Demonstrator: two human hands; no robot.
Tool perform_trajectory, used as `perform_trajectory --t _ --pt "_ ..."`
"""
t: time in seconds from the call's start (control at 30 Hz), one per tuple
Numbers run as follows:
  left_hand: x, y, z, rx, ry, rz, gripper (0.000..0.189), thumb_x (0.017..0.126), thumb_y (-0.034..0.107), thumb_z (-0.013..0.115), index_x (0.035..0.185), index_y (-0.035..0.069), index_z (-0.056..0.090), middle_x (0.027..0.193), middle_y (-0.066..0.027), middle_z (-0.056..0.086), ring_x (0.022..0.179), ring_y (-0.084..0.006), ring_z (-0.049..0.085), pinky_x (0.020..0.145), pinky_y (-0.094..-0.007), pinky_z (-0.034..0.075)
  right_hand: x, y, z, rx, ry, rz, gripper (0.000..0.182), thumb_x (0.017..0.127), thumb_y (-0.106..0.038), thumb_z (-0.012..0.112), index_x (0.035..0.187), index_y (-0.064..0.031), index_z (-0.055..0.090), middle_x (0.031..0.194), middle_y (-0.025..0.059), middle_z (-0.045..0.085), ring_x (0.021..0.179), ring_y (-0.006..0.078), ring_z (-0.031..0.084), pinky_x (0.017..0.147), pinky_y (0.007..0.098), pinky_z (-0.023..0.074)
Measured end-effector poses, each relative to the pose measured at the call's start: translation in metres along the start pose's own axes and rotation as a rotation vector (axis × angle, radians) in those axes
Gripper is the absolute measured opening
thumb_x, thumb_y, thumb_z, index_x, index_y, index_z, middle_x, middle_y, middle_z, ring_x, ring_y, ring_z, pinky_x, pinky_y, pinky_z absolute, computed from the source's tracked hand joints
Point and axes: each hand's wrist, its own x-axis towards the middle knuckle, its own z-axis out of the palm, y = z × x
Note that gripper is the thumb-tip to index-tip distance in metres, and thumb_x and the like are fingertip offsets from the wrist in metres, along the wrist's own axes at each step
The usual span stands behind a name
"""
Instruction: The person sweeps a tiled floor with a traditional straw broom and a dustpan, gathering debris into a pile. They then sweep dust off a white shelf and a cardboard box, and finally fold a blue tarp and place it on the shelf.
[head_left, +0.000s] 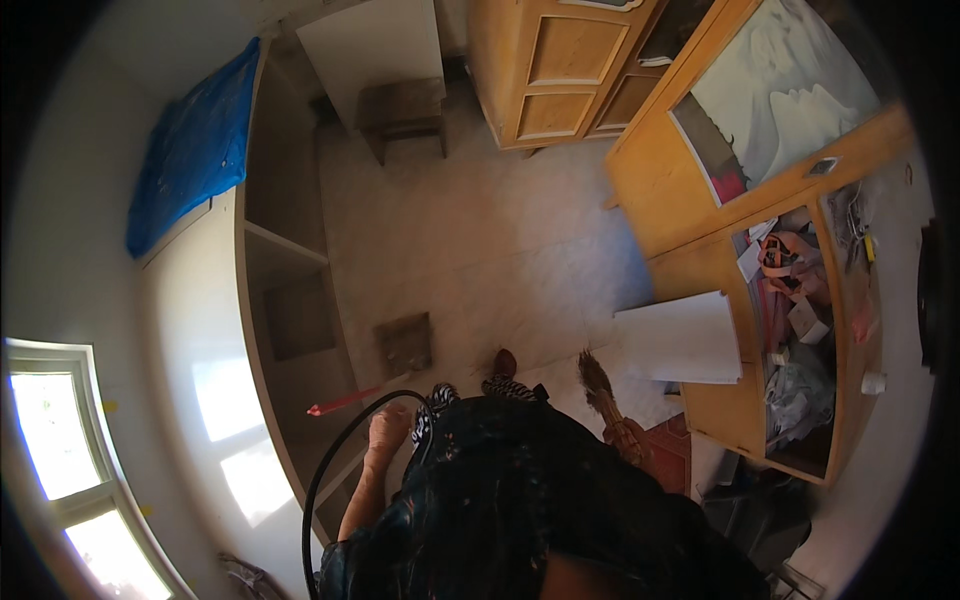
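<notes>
My right hand (631, 444), at lower right, is closed around the bound handle of a straw hand broom (596, 381), its bristles pointing away from me over the floor. My left hand (391, 426) is at lower left beside a black cable (327, 465), fingers curled; whether it holds anything cannot be told. Just beyond that hand, a red stick-like handle (345, 401) lies across the view near the open shelving. Past it a dark, dusty square object (403, 345), possibly a dustpan, rests on the tiled floor (480, 225).
Along the left runs open shelving (289, 240) with a blue plastic sheet (199, 150) on top. A small wooden stool (401, 112) and a wooden cabinet (555, 75) stand ahead. At right, a white panel (679, 337) sits beside a wooden unit (682, 247) with a cluttered open compartment.
</notes>
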Motion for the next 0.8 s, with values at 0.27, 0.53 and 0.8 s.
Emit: perform_trajectory --t 0.27,0.53,0.8 --pt "0.023 -0.005 0.011 0.293 0.145 0.075 0.022 0.067 0.009 0.053 0.087 0.008 0.063 0.082 -0.0162 0.062 0.079 -0.0331 0.060 0.071 -0.0400 0.049 0.028 -0.090 0.030 -0.038 -0.098 0.019 0.029 0.085 -0.028 0.050 0.105 -0.0065 0.047 0.077 0.0120 0.056 0.060 0.0219 0.055 0.049 0.0336 0.0488" --pt "0.079 0.038 -0.015 0.157 -0.040 -0.075 0.030 0.065 0.008 0.051 0.093 0.009 0.063 0.088 -0.0195 0.063 0.085 -0.0367 0.059 0.076 -0.0424 0.048 0.047 -0.143 0.060 0.004 -0.094 0.055 0.030 0.085 -0.027 0.050 0.107 -0.0068 0.046 0.079 0.0121 0.055 0.062 0.0216 0.056 0.050 0.0331 0.0491" --pt "0.178 0.033 -0.044 0.313 0.007 -0.115 0.025 0.077 0.020 0.056 0.094 0.003 0.061 0.086 -0.0137 0.062 0.080 -0.0314 0.061 0.072 -0.0375 0.051 0.077 -0.207 0.128 0.031 -0.071 0.090 0.031 0.086 -0.027 0.050 0.109 -0.0071 0.045 0.081 0.0122 0.055 0.063 0.0213 0.056 0.051 0.0326 0.0493"
